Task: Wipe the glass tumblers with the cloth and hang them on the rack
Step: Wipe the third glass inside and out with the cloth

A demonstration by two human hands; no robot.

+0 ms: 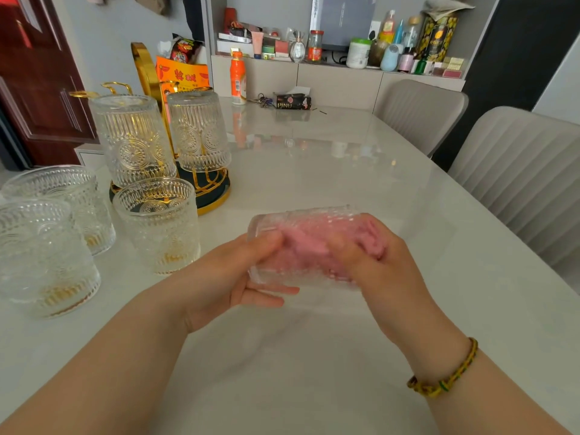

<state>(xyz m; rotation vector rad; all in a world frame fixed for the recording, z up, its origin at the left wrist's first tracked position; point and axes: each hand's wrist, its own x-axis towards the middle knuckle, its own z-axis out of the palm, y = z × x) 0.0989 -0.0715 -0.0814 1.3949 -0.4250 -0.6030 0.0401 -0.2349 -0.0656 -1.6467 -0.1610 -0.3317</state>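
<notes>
Currently, head view: both hands meet on one tumbler, near centre, held sideways just above the worktop. Left hand grips its base end, thumb on top, fingers underneath. Right hand is at the mouth end, fingers curled round the pink cloth, which is stuffed inside the glass; the fingertips are hidden in there. Braided yellow bracelet on the right wrist.

Gold rack stands far left on a dark round base. Two hung tumblers sit on it upside down, side by side. Three upright tumblers stand on the worktop at near left: one just in front of the rack base, two further left, close together.

Far side of the worktop: orange bottle, keys, dark tissue pack. Two grey chairs on the right. Cluttered shelf behind.
</notes>
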